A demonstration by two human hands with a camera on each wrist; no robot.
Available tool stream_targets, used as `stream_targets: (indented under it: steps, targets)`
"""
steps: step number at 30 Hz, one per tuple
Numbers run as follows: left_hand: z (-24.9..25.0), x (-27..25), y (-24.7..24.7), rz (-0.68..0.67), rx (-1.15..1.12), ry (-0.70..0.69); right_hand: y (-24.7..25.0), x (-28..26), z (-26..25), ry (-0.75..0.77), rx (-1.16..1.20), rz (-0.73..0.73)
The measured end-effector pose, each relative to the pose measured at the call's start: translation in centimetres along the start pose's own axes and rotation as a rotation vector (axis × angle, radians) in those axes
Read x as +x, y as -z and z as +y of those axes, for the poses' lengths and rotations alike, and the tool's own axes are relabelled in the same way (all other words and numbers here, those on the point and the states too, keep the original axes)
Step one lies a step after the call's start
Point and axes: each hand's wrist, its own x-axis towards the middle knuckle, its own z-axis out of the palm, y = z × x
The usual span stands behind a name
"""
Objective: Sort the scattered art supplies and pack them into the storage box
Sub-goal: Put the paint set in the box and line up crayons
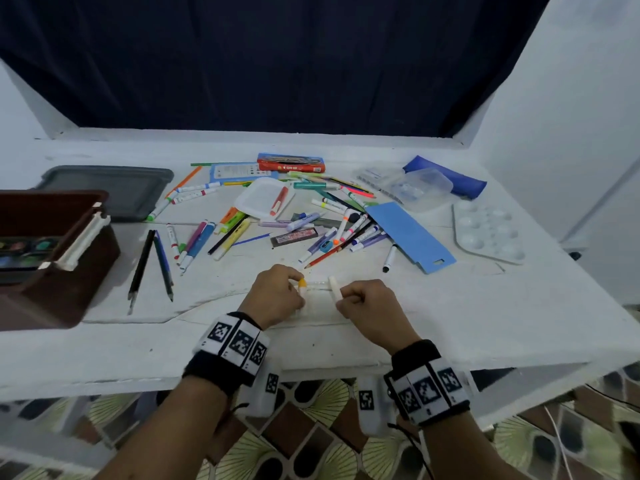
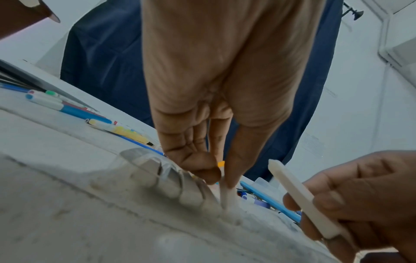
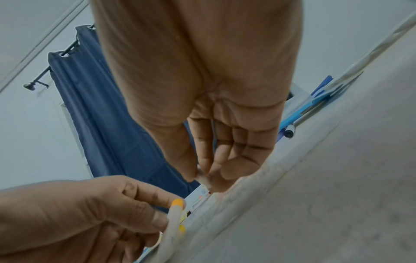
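My left hand pinches a white marker with an orange cap and stands it upright on the table near the front edge. In the left wrist view the marker stands next to a clear ribbed marker tray with white markers in it. Close on the right, my right hand grips a plain white marker, tilted up off the table. The brown storage box stands open at the left with a watercolour set inside.
Several markers and pencils lie in a pile mid-table. A grey lid lies behind the box, and two black pencils beside it. At the right are a blue card, a white paint palette and a blue pouch.
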Motion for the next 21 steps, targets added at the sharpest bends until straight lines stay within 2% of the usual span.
stream_targets:
  steps: [5,11,13,21]
  targets:
    - [0.1,0.0,-0.2,0.052,0.019,0.018,-0.4,0.5,1.0,0.043,-0.014,-0.031]
    - [1.1,-0.5,-0.1,0.148,-0.131,0.016,-0.3,0.9,1.3,0.066,-0.026,-0.066]
    - [1.2,-0.4,0.3,0.183,-0.182,0.059,-0.3,0.9,1.3,0.072,-0.019,-0.063]
    - [1.7,-0.4,0.2,0.057,0.086,0.132,-0.2,0.8,1.1,0.086,-0.002,-0.048]
